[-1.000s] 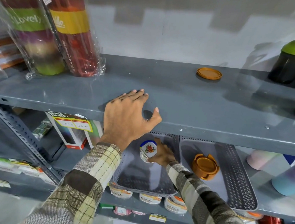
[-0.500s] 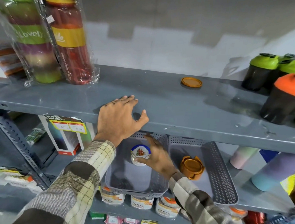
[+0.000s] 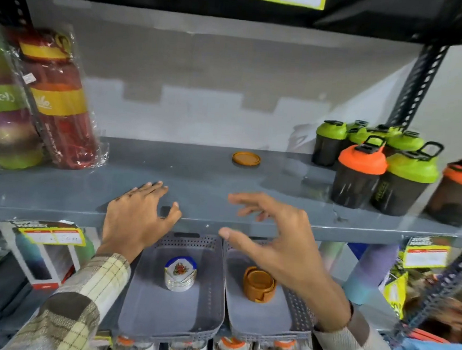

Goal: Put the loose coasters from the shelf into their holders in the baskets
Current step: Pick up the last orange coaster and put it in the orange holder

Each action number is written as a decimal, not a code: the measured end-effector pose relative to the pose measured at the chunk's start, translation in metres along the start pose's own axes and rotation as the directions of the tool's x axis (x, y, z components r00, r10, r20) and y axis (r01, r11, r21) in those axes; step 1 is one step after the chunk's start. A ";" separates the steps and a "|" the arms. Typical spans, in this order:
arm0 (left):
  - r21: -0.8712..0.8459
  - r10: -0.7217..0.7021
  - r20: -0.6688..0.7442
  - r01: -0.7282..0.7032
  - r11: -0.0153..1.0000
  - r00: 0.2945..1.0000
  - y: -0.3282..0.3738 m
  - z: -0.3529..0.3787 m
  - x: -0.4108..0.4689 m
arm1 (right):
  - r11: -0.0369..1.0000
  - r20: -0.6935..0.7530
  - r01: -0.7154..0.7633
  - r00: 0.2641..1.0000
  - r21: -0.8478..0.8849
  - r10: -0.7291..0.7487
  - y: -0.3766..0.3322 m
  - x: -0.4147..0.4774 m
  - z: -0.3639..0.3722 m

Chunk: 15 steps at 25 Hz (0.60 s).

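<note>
One loose orange coaster (image 3: 246,158) lies flat near the back of the grey shelf (image 3: 210,178). Below the shelf sit two grey perforated baskets. The left basket (image 3: 152,312) holds a white holder of printed coasters with a blue rim (image 3: 180,273). In the right basket (image 3: 257,320) stands an orange holder with orange coasters (image 3: 259,284). My left hand (image 3: 135,219) rests flat on the shelf's front edge, holding nothing. My right hand (image 3: 280,242) hovers in front of the shelf edge with fingers spread and empty, well short of the loose coaster.
Wrapped tall bottles (image 3: 58,100) stand on the shelf at the left. Dark shaker bottles with green and orange lids (image 3: 376,169) crowd the right. A slotted black upright (image 3: 417,79) rises at the right. Jars line the level under the baskets.
My right hand has let go of the white coaster holder in the left basket and risen to shelf height. The view has tilted upward. My left hand stays on the shelf edge.
</note>
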<state>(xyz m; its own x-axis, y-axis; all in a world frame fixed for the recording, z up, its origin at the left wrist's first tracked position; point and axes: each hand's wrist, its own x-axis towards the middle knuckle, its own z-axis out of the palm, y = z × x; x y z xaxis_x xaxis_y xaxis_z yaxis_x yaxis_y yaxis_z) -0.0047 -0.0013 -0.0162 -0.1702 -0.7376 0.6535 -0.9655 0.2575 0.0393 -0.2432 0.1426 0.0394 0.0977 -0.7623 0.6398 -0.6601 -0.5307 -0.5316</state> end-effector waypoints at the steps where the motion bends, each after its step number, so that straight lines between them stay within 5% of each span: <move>1: 0.006 0.011 -0.001 -0.011 1.000 1.000 0.000 0.000 -0.001 | 1.000 -0.026 -0.020 0.999 -0.004 0.020 0.004 0.012 -0.007; 8: 0.000 0.016 0.004 -0.016 1.000 1.000 -0.001 -0.002 -0.002 | 0.985 -0.103 -0.172 0.980 0.016 0.173 0.071 0.108 0.000; 15: -0.080 0.019 -0.049 -0.023 0.997 0.999 -0.001 -0.003 0.000 | 0.879 0.048 -0.450 0.885 -0.155 0.462 0.150 0.182 0.040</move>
<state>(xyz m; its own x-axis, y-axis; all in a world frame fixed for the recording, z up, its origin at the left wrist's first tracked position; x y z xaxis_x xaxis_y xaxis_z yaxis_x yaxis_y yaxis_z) -0.0031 0.0003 -0.0144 -0.1784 -0.7013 0.6901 -0.9426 0.3229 0.0845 -0.2947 -0.0902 0.0536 -0.1826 -0.9382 0.2940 -0.7400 -0.0657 -0.6694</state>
